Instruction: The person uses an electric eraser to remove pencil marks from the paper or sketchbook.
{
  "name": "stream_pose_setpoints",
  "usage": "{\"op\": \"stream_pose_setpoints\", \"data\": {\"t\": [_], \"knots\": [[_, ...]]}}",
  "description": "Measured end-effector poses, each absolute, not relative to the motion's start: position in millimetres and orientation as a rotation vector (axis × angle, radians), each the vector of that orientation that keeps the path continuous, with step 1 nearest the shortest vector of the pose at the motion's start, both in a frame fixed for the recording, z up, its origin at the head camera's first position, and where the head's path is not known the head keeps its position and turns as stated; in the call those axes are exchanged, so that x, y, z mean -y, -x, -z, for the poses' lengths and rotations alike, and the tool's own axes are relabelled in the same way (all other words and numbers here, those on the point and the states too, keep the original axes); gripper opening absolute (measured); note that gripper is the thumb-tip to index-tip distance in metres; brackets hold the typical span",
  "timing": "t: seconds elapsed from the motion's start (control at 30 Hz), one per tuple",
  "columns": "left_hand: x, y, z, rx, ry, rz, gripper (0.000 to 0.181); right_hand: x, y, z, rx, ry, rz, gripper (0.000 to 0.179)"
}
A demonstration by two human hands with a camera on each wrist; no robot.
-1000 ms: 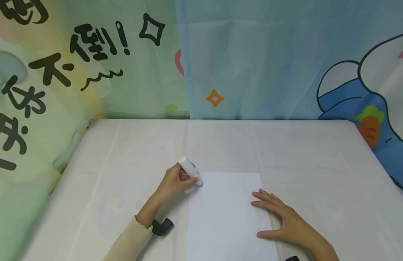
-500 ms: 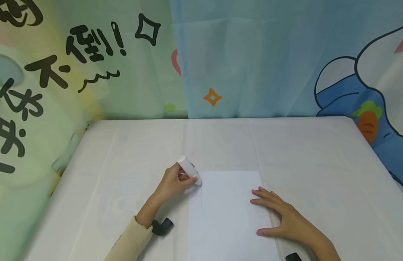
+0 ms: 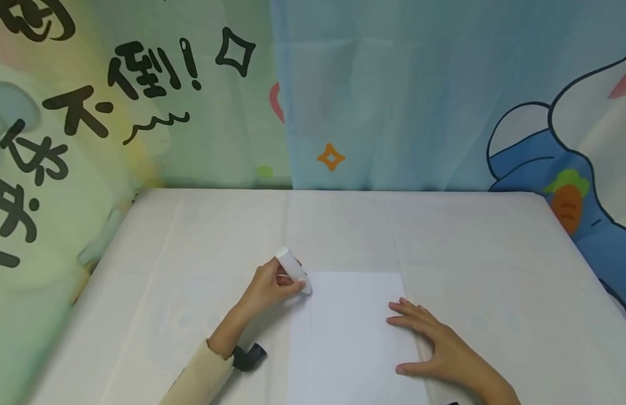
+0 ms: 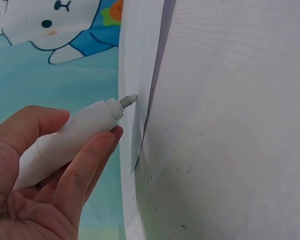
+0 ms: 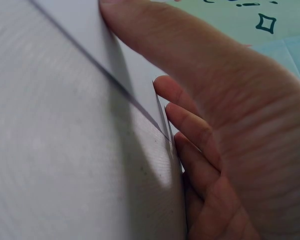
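White marker (image 4: 85, 127) with apparently grey-and-white tip (image 4: 127, 101), plain white paper (image 3: 358, 337), cream sleeve (image 3: 201, 374)

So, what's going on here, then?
A person is working with both bare hands at a table covered in white. The left hand grips a white pen-like tube, its narrow tip pointing down at the far left corner of a white sheet of paper. Whether the tip actually touches the paper is hard to tell. The right hand is at the sheet's right edge, fingers and thumb spread, holding nothing.
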State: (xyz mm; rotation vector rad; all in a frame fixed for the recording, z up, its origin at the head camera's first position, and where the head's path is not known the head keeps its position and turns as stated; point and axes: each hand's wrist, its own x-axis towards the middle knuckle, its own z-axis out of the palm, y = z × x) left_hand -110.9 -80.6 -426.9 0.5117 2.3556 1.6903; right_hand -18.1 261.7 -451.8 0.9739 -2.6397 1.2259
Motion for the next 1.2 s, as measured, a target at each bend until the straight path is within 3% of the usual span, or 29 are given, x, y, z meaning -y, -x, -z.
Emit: {"op": "stream_pose_setpoints", "data": {"t": [1.2], "knots": [[80.1, 109.4, 428.9, -2.348, -0.559, -1.671, 0.035, -264.7, 19.0, 455.6, 2.627, -1.004, -1.161, 0.073]]}}
